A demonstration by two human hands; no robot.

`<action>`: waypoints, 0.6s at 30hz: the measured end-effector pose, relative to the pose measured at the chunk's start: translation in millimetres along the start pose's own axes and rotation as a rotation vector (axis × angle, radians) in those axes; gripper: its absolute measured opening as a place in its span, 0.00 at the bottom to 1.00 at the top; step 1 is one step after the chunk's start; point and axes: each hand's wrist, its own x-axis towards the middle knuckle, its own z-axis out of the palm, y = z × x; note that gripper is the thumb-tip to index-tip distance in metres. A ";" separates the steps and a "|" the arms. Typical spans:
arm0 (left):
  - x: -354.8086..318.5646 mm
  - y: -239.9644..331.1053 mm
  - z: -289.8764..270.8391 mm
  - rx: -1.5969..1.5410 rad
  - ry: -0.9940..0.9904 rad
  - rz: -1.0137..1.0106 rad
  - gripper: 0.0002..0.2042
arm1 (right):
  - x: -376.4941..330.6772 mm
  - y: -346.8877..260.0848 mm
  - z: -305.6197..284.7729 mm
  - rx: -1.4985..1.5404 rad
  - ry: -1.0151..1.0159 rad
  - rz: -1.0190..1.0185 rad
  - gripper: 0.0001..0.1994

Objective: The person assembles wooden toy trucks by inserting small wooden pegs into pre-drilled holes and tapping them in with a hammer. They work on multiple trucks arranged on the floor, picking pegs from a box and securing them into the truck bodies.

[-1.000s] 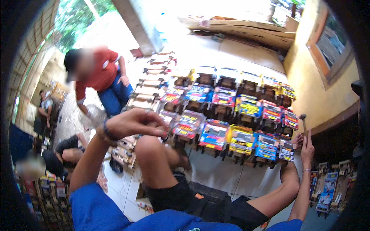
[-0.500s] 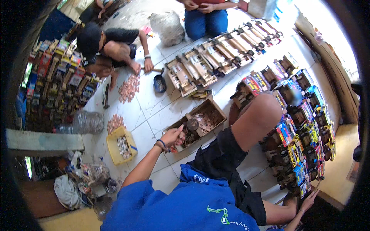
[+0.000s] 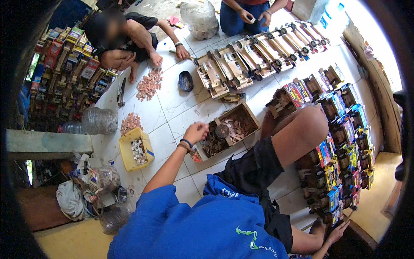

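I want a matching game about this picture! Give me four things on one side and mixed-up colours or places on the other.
Things:
1. Left hand
2. Tub
3. Oval bowl
4. Camera wearer's shirt

Colours and places:
A. Mostly blue
B. At one end of the wooden box
C. Very dark, on the white tiles
D. Mostly yellow, with small white pieces inside

Right pairs: 1-B, 2-D, 3-C, 4-A.
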 end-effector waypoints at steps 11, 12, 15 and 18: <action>50.9 -109.8 103.4 1.133 0.067 0.119 0.39 | 3.6 16.4 1.6 -0.014 0.016 0.023 0.26; 54.1 -110.3 103.6 1.199 0.064 0.089 0.39 | 2.5 14.3 0.6 -0.004 0.009 0.028 0.27; 50.8 -108.4 89.3 0.914 0.172 0.088 0.35 | 0.8 7.4 -1.4 -0.021 -0.029 0.072 0.26; 38.2 -93.4 82.3 0.782 0.323 0.119 0.21 | 0.2 7.3 -0.9 -0.001 0.027 -0.025 0.27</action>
